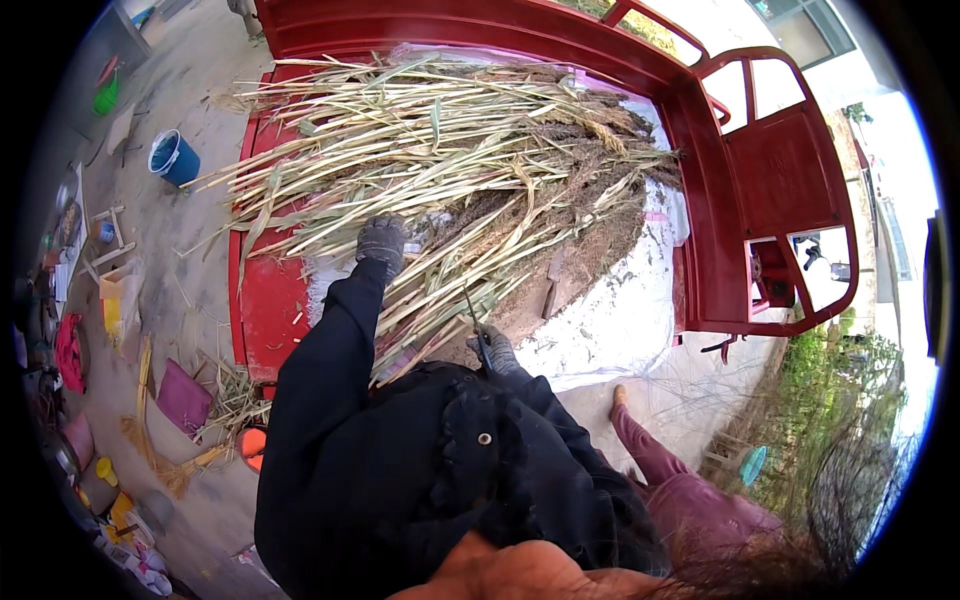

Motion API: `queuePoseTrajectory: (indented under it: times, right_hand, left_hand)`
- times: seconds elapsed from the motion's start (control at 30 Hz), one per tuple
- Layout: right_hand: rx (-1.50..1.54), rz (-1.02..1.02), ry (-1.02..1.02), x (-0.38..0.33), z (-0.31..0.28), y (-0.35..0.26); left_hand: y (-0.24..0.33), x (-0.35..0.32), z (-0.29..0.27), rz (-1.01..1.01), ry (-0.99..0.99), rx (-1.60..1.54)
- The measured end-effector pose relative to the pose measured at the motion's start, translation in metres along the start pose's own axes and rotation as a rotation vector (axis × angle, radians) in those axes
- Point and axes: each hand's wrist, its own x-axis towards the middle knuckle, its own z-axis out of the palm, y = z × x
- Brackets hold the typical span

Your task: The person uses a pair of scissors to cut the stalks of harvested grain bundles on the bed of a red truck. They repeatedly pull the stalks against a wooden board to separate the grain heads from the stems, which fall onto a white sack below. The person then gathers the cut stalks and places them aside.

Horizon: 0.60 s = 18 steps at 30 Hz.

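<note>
A thick layer of dry stalks (400, 150) with dark brown seed heads (600, 185) covers the bed of a red cargo vehicle. My left hand (381, 246), in a grey glove, is at the near edge of these stalks, its fingers curled down on some of them; the fingertips are hidden. Closer to my body, my right hand (497, 352), also gloved, is closed round the dark handle of a knife (474, 312). Its thin blade points away from me over the nearer stalks. A second blade with a wooden handle (551, 287) lies on loose seed to the right.
White sheeting (610, 325) lies under the stalks. Red side walls (480, 30) and a tall frame (790, 165) bound the bed. A blue bucket (174, 158) stands on the ground at left, near scattered household items. At lower right is another person's leg (645, 445).
</note>
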Motion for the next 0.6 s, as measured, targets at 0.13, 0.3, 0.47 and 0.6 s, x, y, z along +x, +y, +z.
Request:
queuePoseTrajectory:
  times: [0.13,0.3,0.47,0.6]
  right_hand:
    - [-0.089,-0.119,0.047,-0.008,-0.008,0.003]
    - [-0.020,-0.098,0.121,-0.011,-0.014,0.001]
    - [0.004,-0.236,0.018,-0.002,-0.013,-0.009]
    - [-0.069,-0.132,-0.220,0.005,-0.001,-0.028]
  left_hand:
    - [0.019,0.050,-0.025,-0.202,-0.115,0.029]
    - [0.030,0.046,-0.028,-0.163,-0.188,0.096]
    - [0.019,-0.036,-0.021,-0.112,-0.096,-0.255]
    - [0.008,-0.103,-0.003,-0.068,0.068,-0.802]
